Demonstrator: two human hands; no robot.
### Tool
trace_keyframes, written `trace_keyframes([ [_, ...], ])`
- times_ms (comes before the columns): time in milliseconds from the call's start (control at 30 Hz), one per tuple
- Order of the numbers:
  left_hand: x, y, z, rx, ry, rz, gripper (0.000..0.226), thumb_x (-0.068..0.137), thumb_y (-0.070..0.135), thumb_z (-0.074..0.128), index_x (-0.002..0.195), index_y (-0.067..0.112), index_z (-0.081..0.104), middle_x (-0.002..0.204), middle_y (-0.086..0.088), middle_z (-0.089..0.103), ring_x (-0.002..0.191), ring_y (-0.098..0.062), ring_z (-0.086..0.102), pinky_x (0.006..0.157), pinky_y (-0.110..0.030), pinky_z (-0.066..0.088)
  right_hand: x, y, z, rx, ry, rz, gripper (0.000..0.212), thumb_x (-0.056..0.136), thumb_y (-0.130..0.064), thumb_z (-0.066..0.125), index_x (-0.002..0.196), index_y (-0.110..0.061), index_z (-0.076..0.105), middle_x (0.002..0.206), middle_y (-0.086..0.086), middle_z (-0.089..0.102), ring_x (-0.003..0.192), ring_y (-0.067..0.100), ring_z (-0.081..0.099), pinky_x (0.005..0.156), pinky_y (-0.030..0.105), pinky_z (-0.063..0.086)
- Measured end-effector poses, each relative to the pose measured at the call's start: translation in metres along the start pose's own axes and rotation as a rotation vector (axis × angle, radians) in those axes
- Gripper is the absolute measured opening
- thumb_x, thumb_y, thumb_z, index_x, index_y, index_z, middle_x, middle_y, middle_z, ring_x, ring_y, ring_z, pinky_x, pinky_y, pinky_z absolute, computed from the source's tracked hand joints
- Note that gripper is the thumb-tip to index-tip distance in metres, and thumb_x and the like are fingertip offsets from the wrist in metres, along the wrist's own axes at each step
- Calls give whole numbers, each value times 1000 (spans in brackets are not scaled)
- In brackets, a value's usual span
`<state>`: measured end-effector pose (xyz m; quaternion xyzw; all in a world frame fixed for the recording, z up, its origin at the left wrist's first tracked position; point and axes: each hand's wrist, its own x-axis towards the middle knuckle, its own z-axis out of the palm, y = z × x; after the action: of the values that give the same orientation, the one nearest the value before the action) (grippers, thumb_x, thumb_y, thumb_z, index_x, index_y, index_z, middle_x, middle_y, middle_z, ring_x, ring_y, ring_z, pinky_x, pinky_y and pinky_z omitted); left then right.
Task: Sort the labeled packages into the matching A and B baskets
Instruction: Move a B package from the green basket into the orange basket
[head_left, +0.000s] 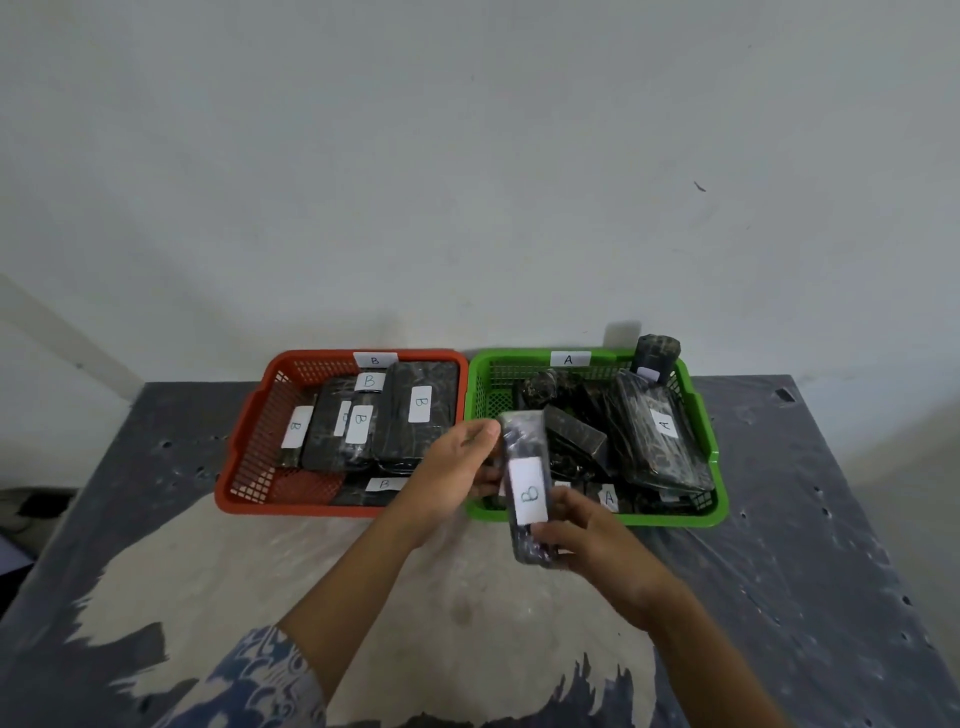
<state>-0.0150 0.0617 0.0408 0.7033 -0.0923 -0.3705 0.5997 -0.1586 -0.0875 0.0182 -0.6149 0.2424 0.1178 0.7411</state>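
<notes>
i hold one black wrapped package (527, 483) with both of my hands, in the air above the table (805, 519), just in front of the green basket (698, 512). its white label shows the letter b and faces up to me. my left hand (457, 467) grasps the far end of the package from the left side, with the thumb near the top edge. my right hand (587, 530) grasps the near end, the fingers curled around it from the right.

the orange basket (244, 452) stands on the left, with a b tag on its far rim. inside it lie several black packages with b labels, close to each other. the green basket stands just beside it on the right, the two rims touching, with an a tag on its far rim. it holds a pile of black packages, two of them with a labels i can read. one dark cylinder (655, 356) stands up at its far right corner.
</notes>
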Motion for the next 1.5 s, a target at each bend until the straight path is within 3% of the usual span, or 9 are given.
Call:
trace_keyframes([
  [167, -18, -13, 5, 101, -217, -87, 24, 96, 33, 66, 118, 26, 65, 105, 2, 74, 94, -12, 73, 87, -36, 61, -1, -7, 14, -71, 37, -87, 39, 90, -36, 74, 125, -34, 58, 113, -10, 72, 99, 9, 70, 81, 31, 53],
  [333, -26, -4, -18, 101, -255, -117, 27, 97, 32, 66, 123, 25, 63, 108, -1, 75, 96, -22, 75, 62, -27, 58, -5, -11, 8, 24, 138, -108, 57, 81, -66, 68, 126, -34, 57, 117, -8, 71, 99, 11, 72, 78, 33, 54],
  [467, -24, 3, -37, 145, -277, -118, 32, 91, 41, 70, 119, 27, 69, 102, 0, 77, 84, -18, 74, 56, -24, 53, -3, -14, -2, 178, 235, -176, 36, 96, -41, 59, 131, -29, 59, 111, 3, 75, 94, 18, 72, 72, 34, 50],
  [633, -18, 4, -45, 82, 32, -83, 38, 74, 48, 84, 100, 24, 73, 93, -14, 78, 64, -15, 65, 53, -26, 51, -2, -6, 7, 224, 198, -170, 30, 99, -18, 61, 128, -28, 59, 105, 9, 75, 85, 22, 73, 71, 35, 54],
  [967, -37, -19, -88, 55, 292, 5, 27, 86, 27, 79, 107, 14, 67, 84, -10, 77, 52, -4, 57, 46, -22, 46, 19, 3, 64, 116, 113, -113, 21, 99, -23, 63, 118, -31, 65, 104, -1, 77, 89, 24, 76, 67, 35, 52],
  [1100, -38, -27, -127, -27, 370, 26, 31, 85, 27, 80, 113, 23, 66, 95, -8, 78, 72, -9, 74, 54, -21, 55, 32, 4, 102, 40, 58, -76, 16, 98, -22, 63, 112, -25, 70, 98, 1, 77, 82, 17, 74, 60, 29, 51],
  [1200, -37, -30, -163, -95, 366, 24, 35, 83, 28, 81, 114, 26, 64, 94, -7, 79, 82, -16, 77, 60, -31, 61, 44, 1, 138, -3, 36, -56, 15, 96, -15, 67, 109, -19, 72, 95, 7, 76, 79, 19, 72, 59, 27, 52],
  [1367, -31, -30, -226, -126, 279, 32, 29, 83, 24, 82, 109, 23, 69, 83, 2, 80, 75, -10, 76, 51, -20, 54, 65, -8, 199, -40, 38, 0, 18, 94, -15, 69, 112, -13, 67, 96, 8, 77, 83, 21, 74, 61, 27, 54],
  [1500, -19, -38, -275, -69, 195, 55, 25, 81, 31, 83, 103, 31, 71, 88, 2, 80, 80, -11, 76, 60, -21, 57, 83, -13, 246, -21, 44, 85, 25, 93, -14, 71, 116, -12, 63, 98, 9, 77, 83, 21, 75, 62, 28, 55],
])
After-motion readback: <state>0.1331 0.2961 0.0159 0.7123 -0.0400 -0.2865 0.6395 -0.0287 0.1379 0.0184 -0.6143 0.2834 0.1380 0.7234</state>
